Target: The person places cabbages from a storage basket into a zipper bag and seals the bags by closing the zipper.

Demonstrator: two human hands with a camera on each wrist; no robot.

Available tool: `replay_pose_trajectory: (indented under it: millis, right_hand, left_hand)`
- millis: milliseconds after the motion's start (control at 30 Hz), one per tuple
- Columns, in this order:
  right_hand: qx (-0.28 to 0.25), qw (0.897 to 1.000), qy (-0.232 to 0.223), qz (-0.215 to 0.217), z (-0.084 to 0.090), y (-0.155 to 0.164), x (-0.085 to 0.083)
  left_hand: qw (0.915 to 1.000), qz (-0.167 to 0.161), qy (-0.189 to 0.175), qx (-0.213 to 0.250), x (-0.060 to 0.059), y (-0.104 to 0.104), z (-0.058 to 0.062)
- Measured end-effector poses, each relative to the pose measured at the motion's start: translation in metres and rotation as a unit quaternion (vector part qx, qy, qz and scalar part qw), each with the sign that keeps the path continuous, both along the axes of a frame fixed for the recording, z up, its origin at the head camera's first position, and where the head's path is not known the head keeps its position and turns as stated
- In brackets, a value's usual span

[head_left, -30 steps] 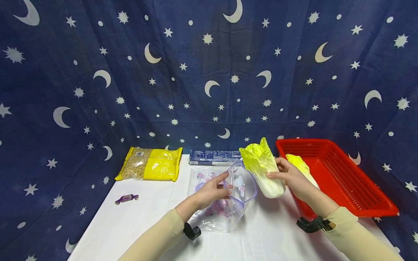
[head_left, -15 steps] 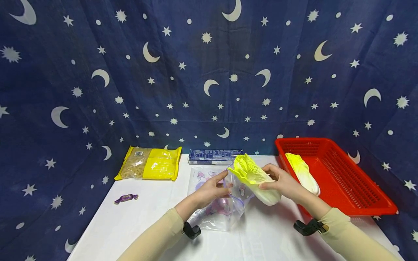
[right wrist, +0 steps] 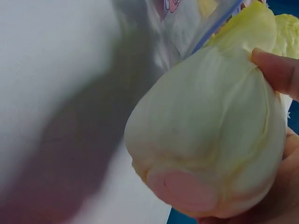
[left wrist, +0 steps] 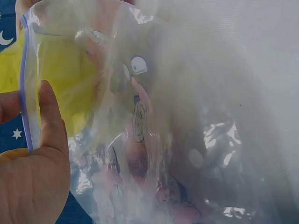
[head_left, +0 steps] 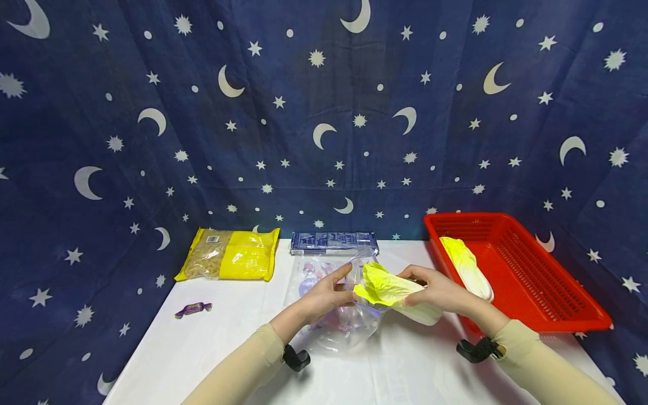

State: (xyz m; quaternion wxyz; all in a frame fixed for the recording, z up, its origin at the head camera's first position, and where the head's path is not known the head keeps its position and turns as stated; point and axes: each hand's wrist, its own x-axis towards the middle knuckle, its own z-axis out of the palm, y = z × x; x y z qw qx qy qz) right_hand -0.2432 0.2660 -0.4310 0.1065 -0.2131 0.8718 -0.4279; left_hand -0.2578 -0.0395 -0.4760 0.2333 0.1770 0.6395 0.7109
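Observation:
My left hand (head_left: 320,301) holds the mouth of a clear zip bag (head_left: 336,337) with a purple zip edge and printed pink figures. In the left wrist view, the thumb and a finger (left wrist: 51,121) lie on either side of that edge. A napa cabbage (head_left: 390,289) lies tilted in my right hand (head_left: 439,289), its yellow leafy end pointing left into the bag's mouth. Yellow leaves (left wrist: 70,79) show through the plastic. The white base (right wrist: 201,121) faces the right wrist camera, outside the bag, with the thumb pressed on its side.
At right stands a red basket (head_left: 521,287) with a second napa cabbage (head_left: 468,271) inside. Along the back lie a yellow food packet (head_left: 245,254) and a flat blue box (head_left: 331,242). A purple wrapped candy (head_left: 193,310) rests at left on the white table (head_left: 228,337).
The cabbage has tipped from nearly upright to lying leftward, and its leafy end has come down into the bag's mouth. The left hand has stayed almost in place.

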Motion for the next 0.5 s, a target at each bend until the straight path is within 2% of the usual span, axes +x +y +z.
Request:
replay_pose_trajectory:
  millis: [300,400,500]
  right_hand:
    - [0.078,0.996,0.042,-0.019,-0.004,-0.008,-0.004]
    - [0.118,0.991,0.054,-0.037,-0.005,-0.012,-0.004]
    - [0.163,0.983,0.060,-0.060,-0.004,-0.017,-0.003]
  left_hand:
    - [0.9996,0.002,0.022,-0.020,0.002,0.001,0.001]
    - [0.9991,0.004,0.034,-0.024,0.002,0.002,0.001]
    - [0.9970,0.011,0.061,-0.047,0.002,0.003,0.001]
